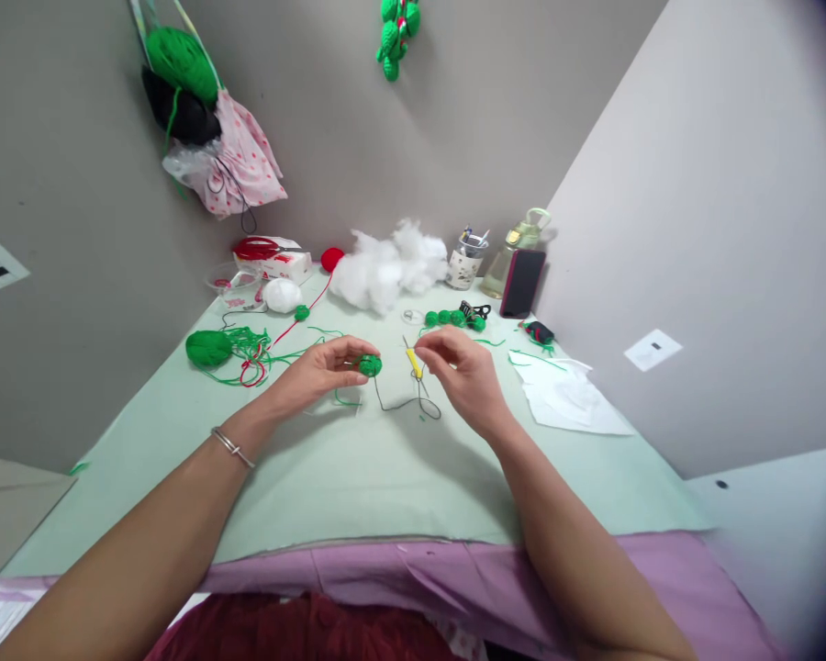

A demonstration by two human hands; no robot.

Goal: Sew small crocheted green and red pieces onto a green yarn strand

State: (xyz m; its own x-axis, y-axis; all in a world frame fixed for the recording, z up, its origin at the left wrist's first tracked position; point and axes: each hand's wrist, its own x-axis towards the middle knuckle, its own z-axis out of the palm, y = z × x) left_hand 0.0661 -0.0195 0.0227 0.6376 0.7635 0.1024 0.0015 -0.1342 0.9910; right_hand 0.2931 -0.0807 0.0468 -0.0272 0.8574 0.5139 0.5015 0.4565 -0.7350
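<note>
My left hand (334,361) holds a small green crocheted ball (370,365) between thumb and fingers, above the middle of the table. A thin dark thread (392,407) runs from the ball and loops on the pale green cloth. My right hand (463,372) is closed in a pinch; what its fingertips hold, if anything, is too small to make out. Just left of those fingertips is a crochet hook with a yellow handle (414,364). Past the right hand, several green crocheted balls (444,319) lie in a row beside a black clip (478,312).
Green yarn (208,348) with tangled strands lies left, near a white yarn ball (282,296). Behind are white stuffing (389,266), a red yarn ball (331,260), red-handled scissors (258,248), a pen cup (466,262), a bottle (507,259) and a phone (522,284). White paper (568,399) lies right.
</note>
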